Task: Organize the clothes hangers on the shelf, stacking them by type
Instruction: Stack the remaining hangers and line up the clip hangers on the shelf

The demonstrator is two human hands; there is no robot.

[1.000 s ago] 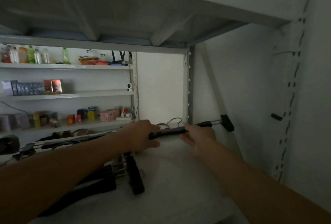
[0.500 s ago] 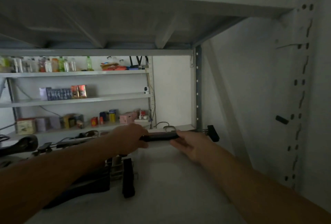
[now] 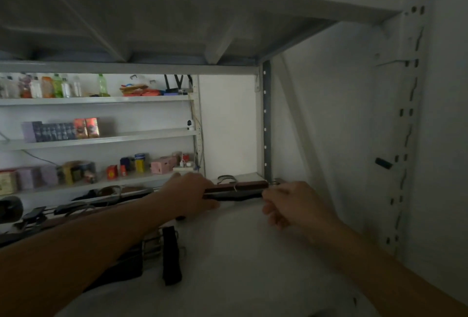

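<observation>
**Q:** What has just changed at the back of the shelf [image 3: 253, 266]?

**A:** The black clip hanger [image 3: 235, 193], a second ago held clear of the shelf with its right clip jutting past the rear upright [image 3: 266, 124], now lies low along the rear edge, pressed against a wooden hanger [image 3: 243, 185] just behind it. The clip end is now tucked near the upright's foot.

**Q:** And the hands?

**A:** The left hand [image 3: 188, 193] covers the bar's left end, fingers curled over it. The right hand [image 3: 295, 202] is at the right end, fingers bent; whether it grips the bar or only touches it cannot be told in this dim, blurred frame.

**Q:** What does that mean for the sorting?

**A:** It appears one hanger is being set down at the rear right corner. Others remain unsorted: a dark hanger pile [image 3: 162, 248] lies near the shelf's middle under the left forearm, and more hangers [image 3: 83, 206] trail along the rear edge to the left.
</observation>
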